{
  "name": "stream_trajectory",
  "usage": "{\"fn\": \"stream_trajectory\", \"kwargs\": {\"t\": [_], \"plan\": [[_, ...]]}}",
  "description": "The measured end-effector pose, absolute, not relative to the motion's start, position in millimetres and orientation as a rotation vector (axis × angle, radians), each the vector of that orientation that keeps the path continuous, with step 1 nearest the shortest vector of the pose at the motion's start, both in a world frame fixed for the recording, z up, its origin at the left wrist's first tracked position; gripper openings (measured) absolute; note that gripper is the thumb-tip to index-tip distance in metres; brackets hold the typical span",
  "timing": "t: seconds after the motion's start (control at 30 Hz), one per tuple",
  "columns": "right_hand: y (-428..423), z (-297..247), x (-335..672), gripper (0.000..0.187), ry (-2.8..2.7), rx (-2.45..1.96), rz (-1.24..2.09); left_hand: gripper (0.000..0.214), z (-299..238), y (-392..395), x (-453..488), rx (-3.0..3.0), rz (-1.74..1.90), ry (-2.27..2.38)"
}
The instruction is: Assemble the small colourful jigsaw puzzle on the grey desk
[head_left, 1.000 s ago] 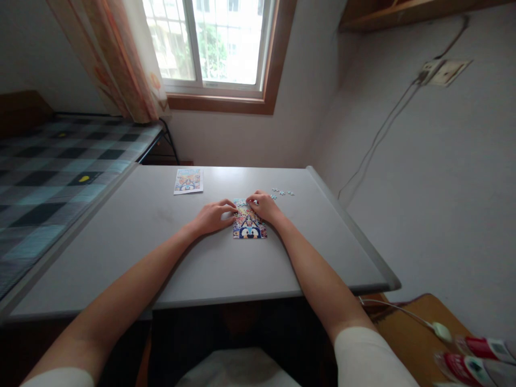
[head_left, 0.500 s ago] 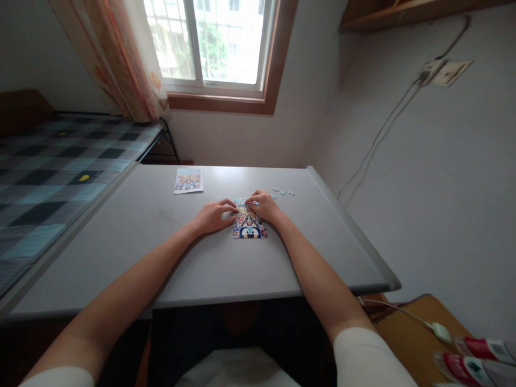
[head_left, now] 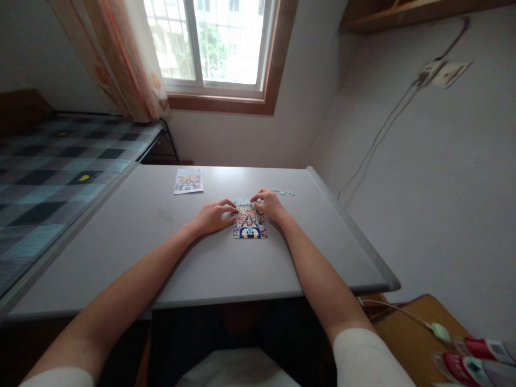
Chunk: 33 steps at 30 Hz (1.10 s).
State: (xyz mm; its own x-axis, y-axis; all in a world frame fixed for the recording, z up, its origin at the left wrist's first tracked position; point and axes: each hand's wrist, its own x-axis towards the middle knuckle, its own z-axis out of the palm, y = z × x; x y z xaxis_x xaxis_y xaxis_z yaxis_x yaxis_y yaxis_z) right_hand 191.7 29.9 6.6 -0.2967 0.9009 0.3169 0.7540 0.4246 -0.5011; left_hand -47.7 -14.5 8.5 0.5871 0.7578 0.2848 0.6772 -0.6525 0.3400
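Observation:
A colourful jigsaw puzzle [head_left: 250, 221] lies flat on the grey table, a blue cartoon dog's face at its near edge. My left hand [head_left: 215, 216] rests at its left side, thumb and forefinger spread apart, their tips touching the edge. Over the upper right corner is my right hand [head_left: 268, 205], thumb and fingertips pinched together on a small pale puzzle piece, largely hidden by the fingers. Several loose puzzle pieces [head_left: 282, 192] lie just beyond that hand, to the right.
A printed picture sheet [head_left: 188, 181] lies at the table's back left. The table [head_left: 193, 274] meets a bed [head_left: 80, 145] on the left. Below its right corner, a brown stool-like surface [head_left: 419, 317] carries a white charger [head_left: 441, 332] and bottles [head_left: 463, 365].
My right hand has shifted slightly right along the puzzle's top, uncovering more of its upper rows. My left hand has stayed put.

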Motion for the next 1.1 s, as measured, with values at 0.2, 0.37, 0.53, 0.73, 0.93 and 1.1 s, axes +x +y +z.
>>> {"fn": "stream_trajectory", "kwargs": {"t": [0.2,0.37,0.53,0.73,0.93,1.1], "plan": [[28.5,1.9,185.8,0.016,-2.161,-1.402,0.326,0.034,8.7,-14.9,-47.1,2.633,0.606,1.199],[32.5,5.6,193.4,0.02,-2.05,-1.391,0.352,0.035,8.1,-14.6,-47.7,2.639,0.614,1.201],[44.5,14.4,223.9,0.03,-1.616,-1.454,0.365,0.034,6.9,-13.4,-48.4,2.639,0.599,1.207],[53.6,15.5,254.3,0.032,-1.253,-1.58,0.441,0.034,5.7,-12.9,-49.1,2.644,0.623,1.196],[56.9,8.2,262.6,0.035,-1.145,-1.617,0.47,0.033,6.3,-13.0,-49.2,2.639,0.609,1.202],[59.7,3.2,264.4,0.034,-1.131,-1.611,0.47,0.034,9.2,-15.1,-48.6,2.638,0.6,1.193]]}}
